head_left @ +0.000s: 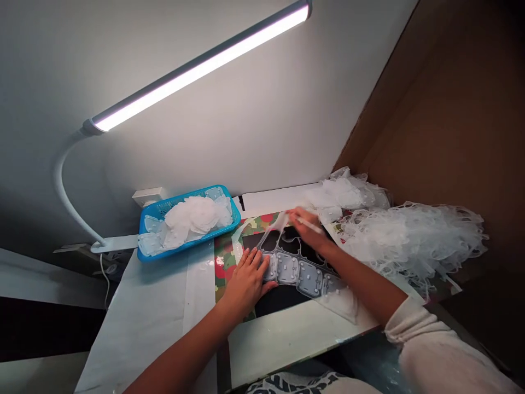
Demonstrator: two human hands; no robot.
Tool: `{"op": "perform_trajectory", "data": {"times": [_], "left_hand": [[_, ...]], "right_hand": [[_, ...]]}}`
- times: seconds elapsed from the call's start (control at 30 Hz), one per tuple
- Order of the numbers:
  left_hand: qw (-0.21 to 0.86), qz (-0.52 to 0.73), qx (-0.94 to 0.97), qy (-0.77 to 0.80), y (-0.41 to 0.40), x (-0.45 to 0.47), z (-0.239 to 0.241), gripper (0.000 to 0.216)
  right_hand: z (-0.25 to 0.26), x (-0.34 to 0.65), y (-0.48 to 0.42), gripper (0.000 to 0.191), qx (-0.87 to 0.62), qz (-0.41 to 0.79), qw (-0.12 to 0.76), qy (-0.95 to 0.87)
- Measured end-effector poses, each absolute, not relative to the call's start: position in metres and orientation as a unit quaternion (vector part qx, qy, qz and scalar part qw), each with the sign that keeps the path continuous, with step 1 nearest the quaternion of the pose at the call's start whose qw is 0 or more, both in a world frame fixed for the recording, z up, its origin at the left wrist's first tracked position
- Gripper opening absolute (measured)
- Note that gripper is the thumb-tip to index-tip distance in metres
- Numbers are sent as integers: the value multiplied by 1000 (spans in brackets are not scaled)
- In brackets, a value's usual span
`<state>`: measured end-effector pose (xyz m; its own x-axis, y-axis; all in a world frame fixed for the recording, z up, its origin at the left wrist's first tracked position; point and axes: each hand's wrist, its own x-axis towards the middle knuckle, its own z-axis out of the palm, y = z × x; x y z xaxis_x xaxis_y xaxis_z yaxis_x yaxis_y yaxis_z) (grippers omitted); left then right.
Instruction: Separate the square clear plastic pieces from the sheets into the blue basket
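Observation:
A translucent molded sheet [287, 269], a row of squarish pads with small raised knobs, lies across a black mat [279, 302]. My left hand [247, 275] rests on the sheet's left end, fingers spread and pressing down. Beyond the pads, my right hand [305, 227] is closed, pinching a stretched translucent strip of edge trim [280, 221] raised off the mat. A slim white pen-like tool [309, 225] also sits in that hand; its tip is blurred. Thin looped trim [301, 251] runs along the pads' far edge. The right forearm covers part of the sheet's right side.
A blue basket [186, 247] of translucent pads stands at the back left. On the right lies a tangled heap of trim [414, 241], with more translucent pieces [353, 191] behind it. A lit lamp [200, 68] hangs overhead; a cardboard wall [443, 120] borders the right.

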<state>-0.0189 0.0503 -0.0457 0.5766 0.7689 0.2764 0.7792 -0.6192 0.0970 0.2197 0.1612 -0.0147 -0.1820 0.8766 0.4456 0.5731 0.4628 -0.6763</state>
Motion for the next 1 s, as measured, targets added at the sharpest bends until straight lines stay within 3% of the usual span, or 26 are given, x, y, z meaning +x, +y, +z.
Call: {"op": "perform_trajectory", "data": {"times": [0.1,0.33,0.4,0.47,0.57,0.73,0.93,1.0], "left_hand": [[-40,-175,-882,-436,64,-21,-30,57],[-436,-327,-690,-477,113,-2,1,79],[-547,-326,-638,-434,119,3,-2,70],[-601,-333,-599,-411,120,6,-7,55],[-575,-354,-606,-421,117,6,-16,44],[-506,-383,-631,-447,113,7,-23,26],[-467,-417,-630,-459,111,11,-28,21],[-472,-433,-621,-452,108,11,-29,24]], "right_hand": [[4,236,175,27,-566,179,464,-658],[23,201,108,19,-447,321,397,-734],[24,193,94,19,-423,377,353,-745],[22,192,95,22,-422,422,371,-711],[12,198,111,29,-443,477,441,-618],[-6,195,124,36,-426,575,416,-561],[-13,184,122,37,-437,539,435,-574],[-17,185,127,33,-463,473,439,-607]]}}
